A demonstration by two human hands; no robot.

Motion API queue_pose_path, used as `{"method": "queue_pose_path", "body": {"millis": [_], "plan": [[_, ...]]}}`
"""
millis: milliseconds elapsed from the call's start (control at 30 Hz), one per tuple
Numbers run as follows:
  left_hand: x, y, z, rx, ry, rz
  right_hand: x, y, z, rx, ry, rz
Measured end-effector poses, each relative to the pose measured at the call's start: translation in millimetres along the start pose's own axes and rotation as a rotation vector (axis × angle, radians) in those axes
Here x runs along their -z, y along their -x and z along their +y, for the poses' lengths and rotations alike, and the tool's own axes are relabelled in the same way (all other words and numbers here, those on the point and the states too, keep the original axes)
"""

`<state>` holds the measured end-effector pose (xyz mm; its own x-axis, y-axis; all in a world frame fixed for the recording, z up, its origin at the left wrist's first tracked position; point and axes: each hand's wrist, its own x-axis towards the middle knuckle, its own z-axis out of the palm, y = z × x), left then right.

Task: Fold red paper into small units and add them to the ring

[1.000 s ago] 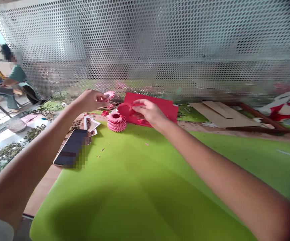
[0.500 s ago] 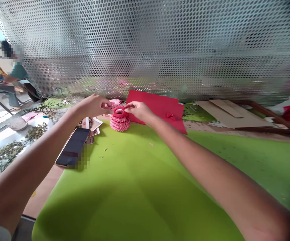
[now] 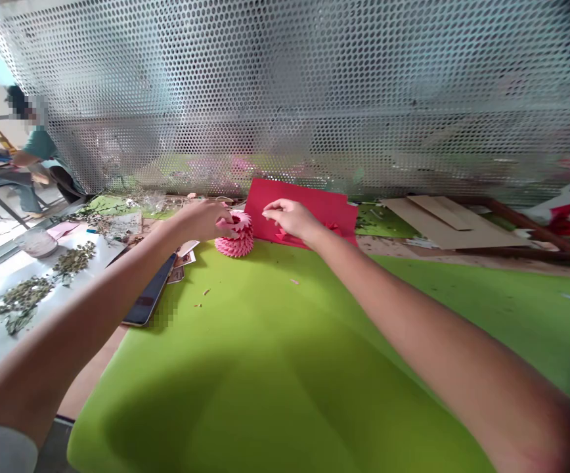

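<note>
The stack (image 3: 236, 246) stands at the far side of the mat (image 3: 265, 341), with the cards (image 3: 176, 273) to its left and the phone (image 3: 150, 297) left of and before them. Right of the stack and partly behind it lies the sheet (image 3: 305, 200); farther right, the cardboard (image 3: 445, 233) lies on the frame (image 3: 521, 226). Behind them stands the screen (image 3: 285, 79), and well left are the dried plants (image 3: 26, 299), the dish (image 3: 35, 244) behind them.

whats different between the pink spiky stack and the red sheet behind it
The pink stack is round and stands up in layers, while the red sheet is broad and thin. The stack has pointed tips all around; the sheet has mostly straight edges. Both look like paper.
</note>
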<state>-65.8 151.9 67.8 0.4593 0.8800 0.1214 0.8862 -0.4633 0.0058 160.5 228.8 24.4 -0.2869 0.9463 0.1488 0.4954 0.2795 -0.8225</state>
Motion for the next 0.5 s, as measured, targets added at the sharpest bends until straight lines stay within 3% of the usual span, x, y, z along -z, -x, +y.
{"method": "queue_pose_path", "body": {"millis": [367, 500], "plan": [[6.0, -6, 8, 0.065, -0.073, -0.153, 91, 28, 60, -0.051, 0.115, 0.086], [18.9, 1, 16, 0.093, -0.038, -0.092, 124, 38, 75, -0.067, 0.205, 0.155]]}}
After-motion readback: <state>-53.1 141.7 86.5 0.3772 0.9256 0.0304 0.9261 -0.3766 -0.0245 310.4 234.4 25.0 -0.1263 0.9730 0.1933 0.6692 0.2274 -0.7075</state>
